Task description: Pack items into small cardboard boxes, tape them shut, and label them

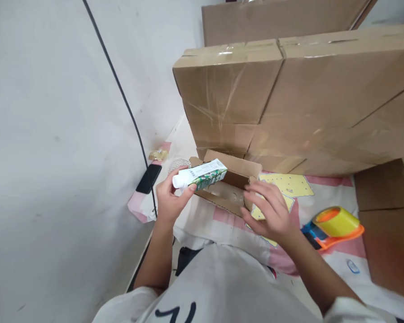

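A big stack of taped boxes (289, 98) fills the view from 12 to 3 o'clock, and a white wall (54, 134) with a black cable (128, 107) takes up the 9 o'clock side. Under it all lies a sheet (316, 188) with pink and yellow patches. A small open box (227, 186) sits in the middle, just in front of the stack. The right hand (272, 211) rests on the 3 o'clock edge of this box with its fingers spread and curled over the rim; it steadies the box and holds nothing else. The left hand (170, 199) is at 9 o'clock from the box. Its grip is closed around a tube (202, 175), with thumb and fingers pinching near the white cap. The tube lies tilted over the open box, its flat end pointing to 3 o'clock. It looks light and soft, so a hard squeeze could dent it, and its skin looks smooth and a bit slippery. The stiff part near the cap seems the best place to hold. A tape gun (333, 226) lies at 4 o'clock, and a phone (148, 178) sits by the wall.
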### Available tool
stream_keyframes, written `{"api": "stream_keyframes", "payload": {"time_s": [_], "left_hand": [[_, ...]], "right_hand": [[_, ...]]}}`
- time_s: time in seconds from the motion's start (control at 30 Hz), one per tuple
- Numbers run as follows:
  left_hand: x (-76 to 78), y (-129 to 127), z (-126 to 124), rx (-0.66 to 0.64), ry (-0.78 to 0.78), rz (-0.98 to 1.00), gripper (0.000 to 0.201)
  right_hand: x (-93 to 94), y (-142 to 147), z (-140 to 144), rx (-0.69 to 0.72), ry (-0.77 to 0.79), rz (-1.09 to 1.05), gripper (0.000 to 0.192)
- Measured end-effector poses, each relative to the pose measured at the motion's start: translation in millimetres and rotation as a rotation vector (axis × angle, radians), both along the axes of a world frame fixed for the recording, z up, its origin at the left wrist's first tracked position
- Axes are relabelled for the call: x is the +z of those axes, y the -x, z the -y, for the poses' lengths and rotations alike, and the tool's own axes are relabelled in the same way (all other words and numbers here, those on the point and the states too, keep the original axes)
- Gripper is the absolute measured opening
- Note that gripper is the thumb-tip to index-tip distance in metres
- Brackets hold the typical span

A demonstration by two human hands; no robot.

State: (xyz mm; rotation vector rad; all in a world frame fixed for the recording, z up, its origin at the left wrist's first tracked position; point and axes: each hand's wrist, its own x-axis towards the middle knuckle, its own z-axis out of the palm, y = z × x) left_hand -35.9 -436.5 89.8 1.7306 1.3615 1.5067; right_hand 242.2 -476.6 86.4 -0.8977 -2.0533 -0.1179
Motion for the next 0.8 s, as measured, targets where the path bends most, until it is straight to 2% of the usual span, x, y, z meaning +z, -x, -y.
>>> {"api": "stream_keyframes", "payload": {"time_s": [0.1,0.2,0.23,0.27,0.33,0.4,0.47,0.53,0.63,0.73,0.8], "left_hand": [[1.8,-15,-1,-0.111,-0.020,-0.099,0.047],[-8.6,-17,-7,-0.239,-0.034,-0.070,0.056],[-13.2,-15,-9,-0.256,-0.028,-0.040,0.060],[-17.7,-12,-13,-0.248,-0.013,-0.022,0.062],[-25.5,-3,-20,-0.179,0.057,-0.073,0.062],[-31.6,6,-28,-0.141,0.168,-0.219,0.059],[-37.1,12,-35,-0.180,0.269,-0.359,0.060],[-42.8,16,-41,-0.212,0.328,-0.458,0.064],[-50.0,16,-46,-0.181,0.378,-0.501,0.065],[-52.0,13,-47,-0.207,0.433,-0.456,0.066],[-50.9,12,-47,-0.223,0.453,-0.440,0.065]], "right_hand": [[32.6,20,-41,0.160,0.318,0.180,0.064],[35.0,33,-78,0.379,0.611,0.203,0.066],[31.2,36,-86,0.383,0.680,0.196,0.062],[26.4,37,-93,0.337,0.733,0.193,0.057],[17.0,40,-99,0.130,0.798,0.230,0.049],[10.9,43,-98,-0.079,0.829,0.345,0.045],[8.1,47,-93,-0.197,0.844,0.506,0.043],[5.4,53,-89,-0.245,0.867,0.649,0.042],[-5.7,66,-89,-0.301,0.975,0.809,0.045],[-28.2,81,-99,-0.388,1.100,0.937,0.056],[-45.7,88,-108,-0.398,1.155,0.990,0.058]]}}
